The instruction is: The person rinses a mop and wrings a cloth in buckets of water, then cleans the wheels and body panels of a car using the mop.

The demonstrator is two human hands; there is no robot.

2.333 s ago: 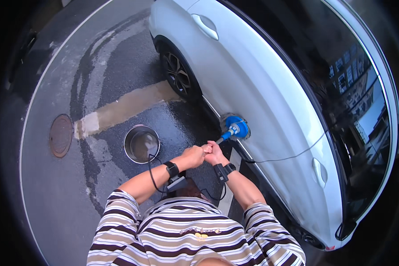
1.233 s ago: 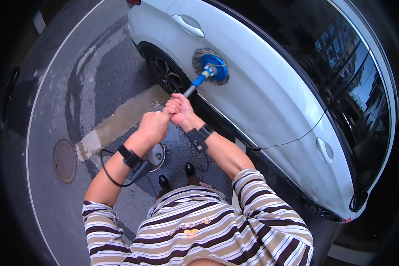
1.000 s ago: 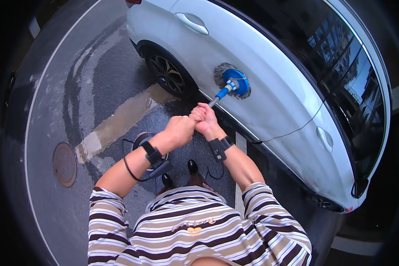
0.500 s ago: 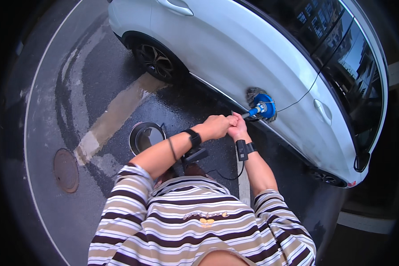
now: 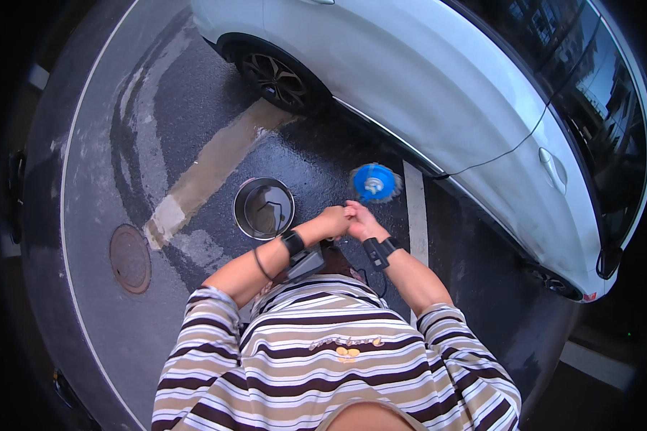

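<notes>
A wash brush [image 5: 374, 182] with a round blue head and greyish bristles hangs just beyond my hands, apart from the car. My left hand [image 5: 332, 222] and my right hand [image 5: 364, 221] are close together, both closed round its handle, most of which they hide. The white car [image 5: 424, 93] stands ahead and to the right, its side panels smeared with dull patches. Left of my hands, a round bucket [image 5: 240, 215] on the ground holds dark liquid with a thin dark curved thing over it.
Wet dark asphalt lies around me, with a pale painted line [image 5: 416, 208] running beside the car. A round manhole cover [image 5: 130, 258] is at the left. The car's wheel [image 5: 273, 77] is beyond the bucket.
The brush has come away from the car's lower door, back toward me and to the left. Both my hands have drawn in with it. The view has shifted, too.
</notes>
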